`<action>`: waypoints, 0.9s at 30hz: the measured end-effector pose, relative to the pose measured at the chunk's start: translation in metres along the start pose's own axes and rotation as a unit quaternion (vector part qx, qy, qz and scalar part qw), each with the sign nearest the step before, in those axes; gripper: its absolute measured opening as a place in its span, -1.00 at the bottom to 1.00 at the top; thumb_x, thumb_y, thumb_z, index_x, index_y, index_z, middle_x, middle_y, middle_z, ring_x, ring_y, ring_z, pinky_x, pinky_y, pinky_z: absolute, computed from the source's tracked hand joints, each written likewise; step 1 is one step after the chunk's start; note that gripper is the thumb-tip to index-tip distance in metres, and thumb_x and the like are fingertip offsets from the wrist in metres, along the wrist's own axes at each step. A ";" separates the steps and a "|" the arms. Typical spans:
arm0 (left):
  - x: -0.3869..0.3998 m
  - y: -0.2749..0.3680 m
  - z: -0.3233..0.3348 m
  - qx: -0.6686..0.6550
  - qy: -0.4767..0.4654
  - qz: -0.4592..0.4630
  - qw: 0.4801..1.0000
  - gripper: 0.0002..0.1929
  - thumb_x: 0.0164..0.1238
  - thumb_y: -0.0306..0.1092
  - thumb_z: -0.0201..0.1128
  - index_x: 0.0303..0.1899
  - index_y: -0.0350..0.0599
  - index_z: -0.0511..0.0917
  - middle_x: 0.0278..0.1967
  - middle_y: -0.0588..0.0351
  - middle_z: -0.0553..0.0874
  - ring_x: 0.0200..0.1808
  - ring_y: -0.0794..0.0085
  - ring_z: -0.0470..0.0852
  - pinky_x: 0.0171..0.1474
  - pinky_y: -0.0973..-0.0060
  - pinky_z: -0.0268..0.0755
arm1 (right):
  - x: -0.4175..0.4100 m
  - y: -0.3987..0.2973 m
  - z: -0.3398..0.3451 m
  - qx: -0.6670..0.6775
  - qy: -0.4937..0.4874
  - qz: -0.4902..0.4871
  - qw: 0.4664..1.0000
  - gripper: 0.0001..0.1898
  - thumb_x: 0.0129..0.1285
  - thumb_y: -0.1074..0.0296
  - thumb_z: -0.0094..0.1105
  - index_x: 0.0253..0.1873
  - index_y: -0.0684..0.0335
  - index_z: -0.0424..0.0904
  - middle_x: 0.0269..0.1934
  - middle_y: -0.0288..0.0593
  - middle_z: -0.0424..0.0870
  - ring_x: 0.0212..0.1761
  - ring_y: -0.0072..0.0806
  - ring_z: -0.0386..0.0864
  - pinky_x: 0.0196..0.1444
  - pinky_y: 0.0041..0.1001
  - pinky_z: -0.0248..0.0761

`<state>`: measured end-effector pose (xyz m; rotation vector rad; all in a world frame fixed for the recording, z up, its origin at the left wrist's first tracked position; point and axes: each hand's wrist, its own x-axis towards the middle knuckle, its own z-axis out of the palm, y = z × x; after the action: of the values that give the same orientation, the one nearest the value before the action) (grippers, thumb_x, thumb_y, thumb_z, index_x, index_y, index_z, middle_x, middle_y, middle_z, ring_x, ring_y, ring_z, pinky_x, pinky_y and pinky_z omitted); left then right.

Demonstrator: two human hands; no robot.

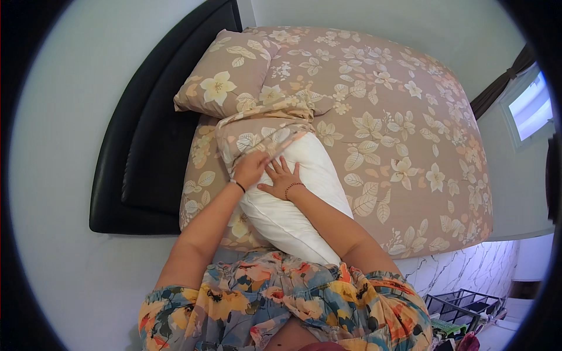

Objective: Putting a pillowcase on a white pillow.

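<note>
A white pillow (294, 223) lies on the bed in front of me, its near end against my body. Its far part is inside a floral pillowcase (263, 131), bunched in folds at the far end. My left hand (251, 169), slightly blurred, pinches the pillowcase's open edge on the pillow's left side. My right hand (283, 180) presses flat on the bare white pillow with fingers spread, just short of that edge.
Another pillow (228, 72) in a matching case rests by the black padded headboard (131, 153). A floral sheet (395, 145) covers the mattress. At the lower right, a black metal rack (465, 302) stands on the floor beside a green plastic item (448, 327). A dark curtain (500, 81) hangs beside a window (531, 107).
</note>
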<state>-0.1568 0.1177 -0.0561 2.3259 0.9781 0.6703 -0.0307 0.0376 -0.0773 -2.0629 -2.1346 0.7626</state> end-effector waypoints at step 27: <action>-0.091 0.043 0.002 -0.036 0.098 0.119 0.987 -0.95 0.15 -0.43 0.18 -0.37 -0.15 0.56 -0.38 0.06 0.58 -0.27 0.15 0.51 -0.14 0.32 0.32 | -0.114 0.082 -0.029 0.292 0.414 -0.049 0.861 -0.92 0.05 0.49 -0.06 -0.42 0.29 0.46 -0.50 -0.03 0.51 -0.41 -0.10 0.45 -0.33 -0.29 0.27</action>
<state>-0.1903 0.0228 -0.0521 2.3671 0.7495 1.0300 0.0663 -0.0653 -0.0521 -1.5190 -1.2977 0.3262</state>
